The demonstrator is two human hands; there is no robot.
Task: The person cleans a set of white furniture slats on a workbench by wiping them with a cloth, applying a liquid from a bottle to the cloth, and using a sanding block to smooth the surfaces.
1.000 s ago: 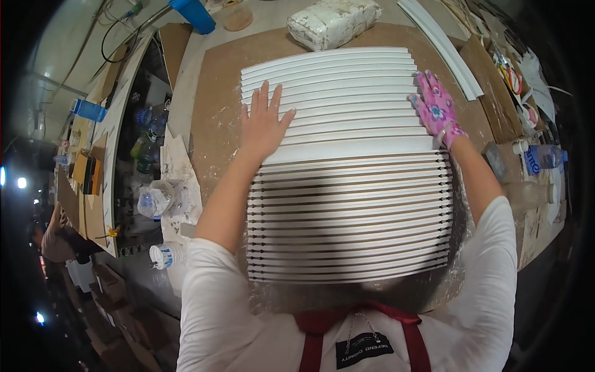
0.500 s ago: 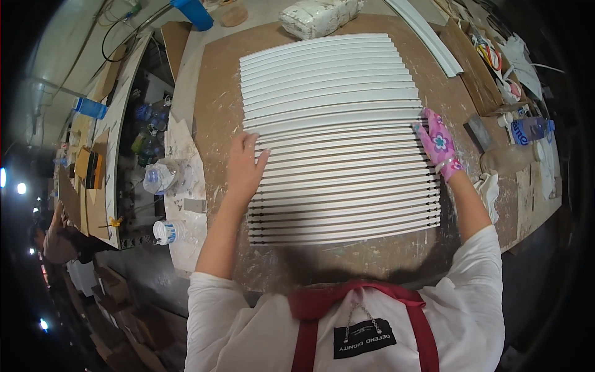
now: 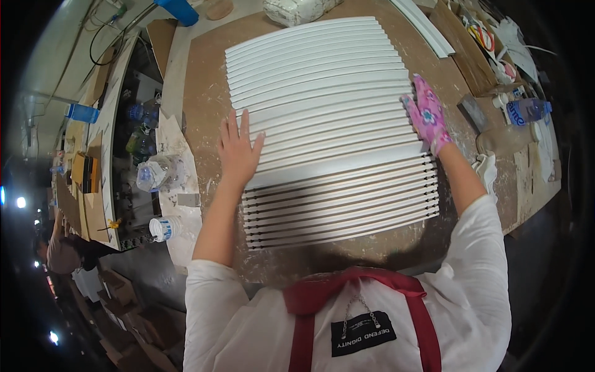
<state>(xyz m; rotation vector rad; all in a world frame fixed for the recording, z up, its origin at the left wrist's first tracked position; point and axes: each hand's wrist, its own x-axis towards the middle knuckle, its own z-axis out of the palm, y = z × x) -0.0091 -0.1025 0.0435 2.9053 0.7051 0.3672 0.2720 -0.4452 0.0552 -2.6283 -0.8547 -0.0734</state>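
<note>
- A white panel of many narrow, parallel slats [image 3: 313, 102] lies flat on a brown, paint-scuffed board [image 3: 204, 84], between the two hands.
- The bare left hand [image 3: 240, 152] rests with fingers spread on the left edge of the panel, thumb toward the middle.
- The right hand, in a pink flowered glove [image 3: 429, 118], is at the panel's right edge, its fingers extended and its thumb toward the slats. The hands are well apart and neither is clamped on anything.
- Bare board shows along the panel's left and right sides, with a narrower strip between its near edge and the person's red apron [image 3: 347, 285].
- Beyond the panel's far edge sits a white, wrapped, lumpy block [image 3: 297, 9]; a long white grooved strip [image 3: 427, 34] lies beyond its far right corner.
- Right of the panel, past the glove, lies a small grey rectangular block [image 3: 473, 114].
- Toward the panel's far edge the slats sit close together; a broad, smooth white band [image 3: 328, 166] crosses nearer the person.
- The panel's nearest slats show dark gaps and small dark connectors at both ends, partly in shadow.
</note>
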